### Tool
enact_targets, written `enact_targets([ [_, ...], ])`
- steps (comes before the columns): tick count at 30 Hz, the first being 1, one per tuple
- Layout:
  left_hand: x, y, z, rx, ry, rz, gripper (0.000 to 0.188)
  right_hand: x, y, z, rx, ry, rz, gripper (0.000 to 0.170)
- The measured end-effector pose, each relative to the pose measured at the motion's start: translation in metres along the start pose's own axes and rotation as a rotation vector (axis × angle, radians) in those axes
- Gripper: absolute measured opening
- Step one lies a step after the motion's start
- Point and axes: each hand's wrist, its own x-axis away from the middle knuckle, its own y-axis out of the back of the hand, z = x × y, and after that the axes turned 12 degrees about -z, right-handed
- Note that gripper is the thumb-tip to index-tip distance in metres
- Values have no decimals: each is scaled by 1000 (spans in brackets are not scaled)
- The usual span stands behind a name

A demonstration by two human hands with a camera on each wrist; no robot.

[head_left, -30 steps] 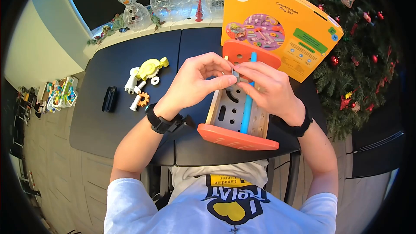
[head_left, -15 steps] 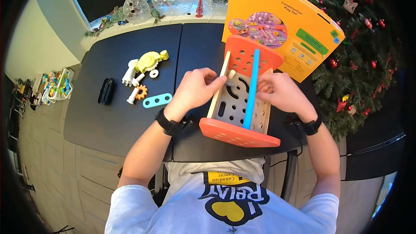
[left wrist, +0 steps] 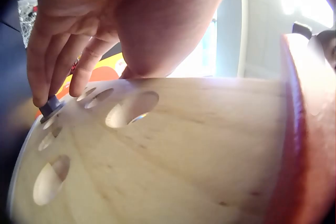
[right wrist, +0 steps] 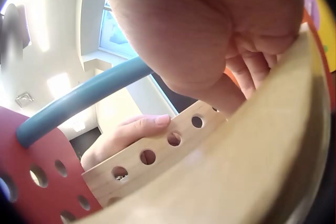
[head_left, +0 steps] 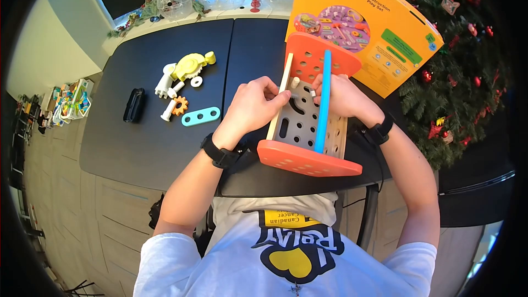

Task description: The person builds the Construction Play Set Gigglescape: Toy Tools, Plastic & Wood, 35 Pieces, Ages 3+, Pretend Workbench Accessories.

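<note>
A toy toolbox with red ends (head_left: 308, 158), wooden sides and a blue bar (head_left: 324, 99) stands on the table. My left hand (head_left: 254, 104) is at its left side, thumb by the upper edge; in the left wrist view, straight fingertips touch a small grey piece (left wrist: 51, 107) at a hole in the wooden panel (left wrist: 199, 145). My right hand (head_left: 347, 98) reaches over the right side into the box and pinches a small whitish piece (head_left: 313, 93), partly hidden by the bar. A cream peg (head_left: 295, 82) sticks up inside near the left panel.
Left on the table lie a teal strip (head_left: 201, 116), an orange gear (head_left: 180, 105), white bolts, a white ring (head_left: 196, 81), yellow-green parts (head_left: 191, 66) and a black case (head_left: 133, 105). An orange carton (head_left: 379, 27) stands behind the toolbox, near a decorated tree.
The hands have parted from above the box. My left hand has gone to the left panel; my right hand first drew back to the right side, then moved inside behind the blue bar.
</note>
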Motion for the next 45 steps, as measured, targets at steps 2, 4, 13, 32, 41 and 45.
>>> enact_targets([
  [2,1,-1,1,-2,-13,-7,41,1,-4,-3,-32,39,4,27],
  [4,1,-2,1,-11,-21,-6,41,3,-6,0,-130,22,40,28],
  [13,4,-1,0,-24,-8,-15,41,-3,0,20,-64,42,180,25],
  [32,6,-11,1,-30,-39,12,38,-25,0,2,-331,-286,567,38],
  [41,7,-16,6,26,-53,-32,40,-14,-3,5,-525,-408,410,34],
  [45,7,-12,1,-6,-33,-8,40,-13,-6,3,-612,-447,355,29],
])
